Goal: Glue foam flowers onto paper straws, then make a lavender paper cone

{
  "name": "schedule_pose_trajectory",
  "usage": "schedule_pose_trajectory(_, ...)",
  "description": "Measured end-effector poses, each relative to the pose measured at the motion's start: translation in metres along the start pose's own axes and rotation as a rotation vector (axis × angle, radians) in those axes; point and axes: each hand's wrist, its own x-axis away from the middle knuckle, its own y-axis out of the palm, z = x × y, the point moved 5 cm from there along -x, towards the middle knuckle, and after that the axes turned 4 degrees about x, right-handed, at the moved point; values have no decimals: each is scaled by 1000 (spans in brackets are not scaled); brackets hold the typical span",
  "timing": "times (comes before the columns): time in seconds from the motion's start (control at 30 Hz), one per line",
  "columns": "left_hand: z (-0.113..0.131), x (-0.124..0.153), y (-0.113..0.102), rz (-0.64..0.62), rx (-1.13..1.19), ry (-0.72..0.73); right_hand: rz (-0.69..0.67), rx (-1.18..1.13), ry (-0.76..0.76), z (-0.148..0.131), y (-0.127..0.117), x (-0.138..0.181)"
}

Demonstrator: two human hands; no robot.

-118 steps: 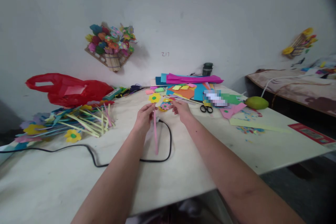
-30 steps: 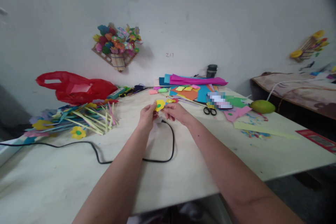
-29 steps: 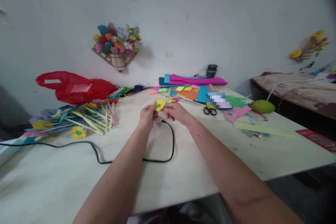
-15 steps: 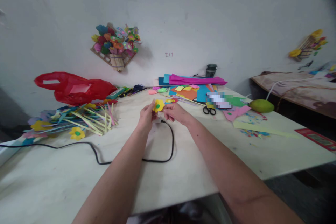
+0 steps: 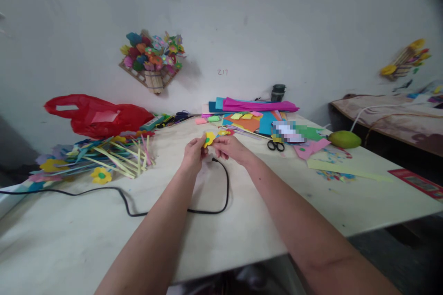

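While the left hand (image 5: 194, 153) grips the yellow flower (image 5: 209, 139) above the table's (image 5: 238, 230) far half, the right hand (image 5: 229, 148) curls its fingers closed alongside, hold unclear. Flower turned more edge-on than a moment ago; suggests close adjusting.

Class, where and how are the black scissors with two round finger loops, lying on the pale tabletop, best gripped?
Probably by both loops of the scissors, coming from the near side with the right hand, the nearer one: the open loops face that way, uncovered.
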Motion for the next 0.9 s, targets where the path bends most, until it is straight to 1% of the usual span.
schedule_pose_trajectory(0.17, 1, 2, -1, 34, -71, -9, -5, -2, -16, -3, 0, 2)
schedule_pose_trajectory(0.43, -2, 0, -1, -1, -47, -19, -5, -11, -6, 1, 0, -1)
schedule_pose_trajectory(0.57, -3, -1, -1, -16, -27, -49, -9, 6, -8, 3, 0, -2)
schedule_pose_trajectory(0.73, -3, 0, 1, -42, -3, -64, 6, 23, -13, -3, 2, 1)
schedule_pose_trajectory(0.9, -1, 0, 2, -22, 21, -59, 38, 46, -20, -11, 4, 4)
